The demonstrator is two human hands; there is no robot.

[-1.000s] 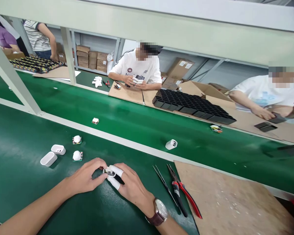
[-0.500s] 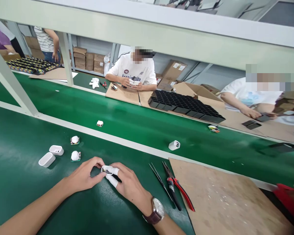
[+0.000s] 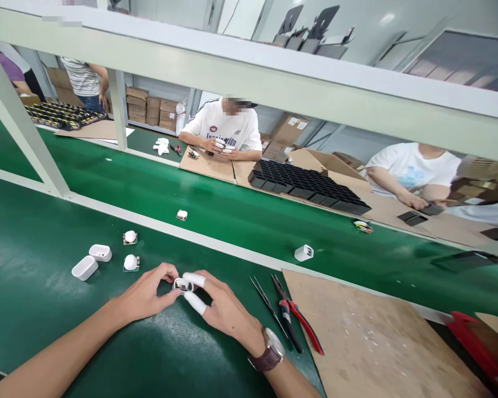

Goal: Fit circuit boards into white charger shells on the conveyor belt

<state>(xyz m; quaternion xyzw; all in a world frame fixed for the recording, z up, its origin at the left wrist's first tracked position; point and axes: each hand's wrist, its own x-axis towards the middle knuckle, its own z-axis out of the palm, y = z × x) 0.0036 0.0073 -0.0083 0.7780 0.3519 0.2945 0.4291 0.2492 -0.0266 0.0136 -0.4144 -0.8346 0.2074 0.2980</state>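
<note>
A small white plastic charger housing (image 3: 176, 287) sits between my hands above the green bench, its open end facing me and electronic parts showing inside. My left hand (image 3: 151, 294) pinches its left side with thumb and forefinger. White finger covers are on the thumb and forefinger of my right hand (image 3: 222, 304), which grip its right side. To the left lie two hollow white housings (image 3: 84, 268) and two circuit boards with white domed tops, one nearer (image 3: 130, 263) and one farther (image 3: 130, 237).
Tweezers (image 3: 269, 304) and red-and-black pliers (image 3: 290, 312) lie right of my hands, beside a brown board (image 3: 382, 331). The green belt (image 3: 240, 221) beyond carries a circuit board (image 3: 182, 215) and a white housing (image 3: 304, 253). Co-workers sit across, near a black tray block (image 3: 309, 185).
The housing in my hands has tilted so more of its inside faces me. My right fingers look straighter. Pieces on the belt have shifted right, and my view has tilted slightly.
</note>
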